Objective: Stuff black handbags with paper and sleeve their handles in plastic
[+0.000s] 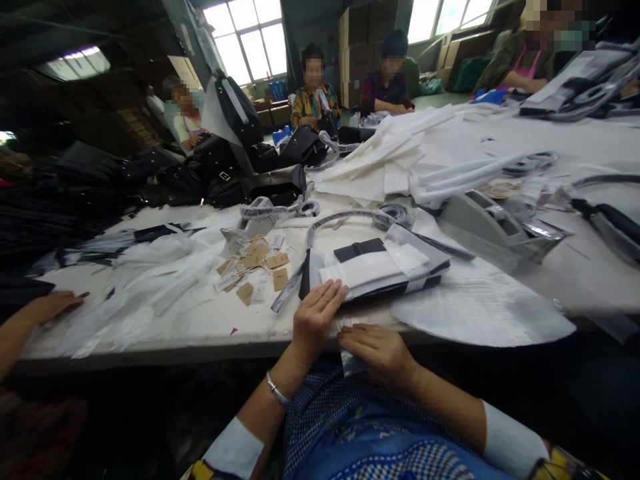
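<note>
My left hand (317,317) rests with fingers stretched out on the near left corner of a black handbag (430,277). White wrapping paper (373,270) and a small black strap piece (353,250) lie on top of the bag. The bag's handle (345,215) is wrapped in clear film and arches behind it. At the table edge my right hand (380,353) has its fingers pressed together on a piece of clear plastic (351,363), which hangs below them. My right thumb is hidden.
Brown paper tags (257,253) with strings lie left of the bag. A grey tape dispenser (483,217) stands at right, near a white foam sheet (480,300). Black bags (225,173) are piled at back left. A co-worker's hand (53,307) is at far left; several people sit across the table.
</note>
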Tool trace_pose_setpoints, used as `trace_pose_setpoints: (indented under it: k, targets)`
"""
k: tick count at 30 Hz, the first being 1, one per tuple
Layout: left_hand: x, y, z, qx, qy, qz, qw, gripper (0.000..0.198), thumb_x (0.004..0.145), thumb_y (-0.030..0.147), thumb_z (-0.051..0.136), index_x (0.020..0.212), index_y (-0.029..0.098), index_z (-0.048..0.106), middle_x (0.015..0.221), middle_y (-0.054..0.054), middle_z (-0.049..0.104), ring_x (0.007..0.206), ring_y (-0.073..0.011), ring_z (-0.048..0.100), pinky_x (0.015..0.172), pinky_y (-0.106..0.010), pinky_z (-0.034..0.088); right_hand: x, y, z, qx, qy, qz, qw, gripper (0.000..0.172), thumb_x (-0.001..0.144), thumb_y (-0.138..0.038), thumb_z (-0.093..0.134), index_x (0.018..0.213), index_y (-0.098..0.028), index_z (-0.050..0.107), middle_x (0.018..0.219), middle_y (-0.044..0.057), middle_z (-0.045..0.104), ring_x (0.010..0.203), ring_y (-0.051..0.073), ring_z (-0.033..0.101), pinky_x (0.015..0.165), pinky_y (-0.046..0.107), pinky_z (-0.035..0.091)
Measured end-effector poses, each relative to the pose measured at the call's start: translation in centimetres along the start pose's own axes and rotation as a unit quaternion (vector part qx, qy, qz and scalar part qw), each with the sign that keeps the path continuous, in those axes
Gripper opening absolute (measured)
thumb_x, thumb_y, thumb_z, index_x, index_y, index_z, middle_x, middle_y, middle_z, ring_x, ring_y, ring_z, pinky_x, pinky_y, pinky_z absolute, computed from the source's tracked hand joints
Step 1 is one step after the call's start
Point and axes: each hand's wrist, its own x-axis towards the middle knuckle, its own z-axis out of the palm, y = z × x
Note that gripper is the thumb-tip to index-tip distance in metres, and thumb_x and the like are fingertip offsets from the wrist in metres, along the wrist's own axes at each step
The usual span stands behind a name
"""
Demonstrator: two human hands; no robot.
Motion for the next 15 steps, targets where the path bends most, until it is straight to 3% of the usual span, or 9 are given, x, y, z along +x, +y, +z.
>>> trace_pose_setpoints:
  k: [8,15]
  targets:
    - [0.1,0.2,-0.2,0.002,0.001,0.009,1.000,0.042,0.098,0.006,0.045,0.138,0.017,0.054,0.135,-0.009,0.062,0.128,-0.0222,0.056,0.106,-0.040,0.050,-0.9,-3.2,-1.9,0.022,-0.012,0.025,0.999,0.036,0.093,-0.007,0.038,0.113,-0.015,0.067,0.106,0.008,0.076,0.100,0.019,0.073,0.091,0.034,0.060]
    - [-0.2,0.2,0.2,0.003,0.014,0.019,1.000,0.040,0.098,0.009,0.048,0.137,0.016,0.055,0.133,-0.011,0.063,0.128,-0.0238,0.057,0.105,-0.042,0.052,5.1,-0.7,-5.2,-0.010,-0.021,-0.046,0.999,0.023,0.098,-0.013,0.046,0.106,-0.016,0.068,0.099,0.006,0.077,0.088,0.017,0.073,0.082,0.031,0.060]
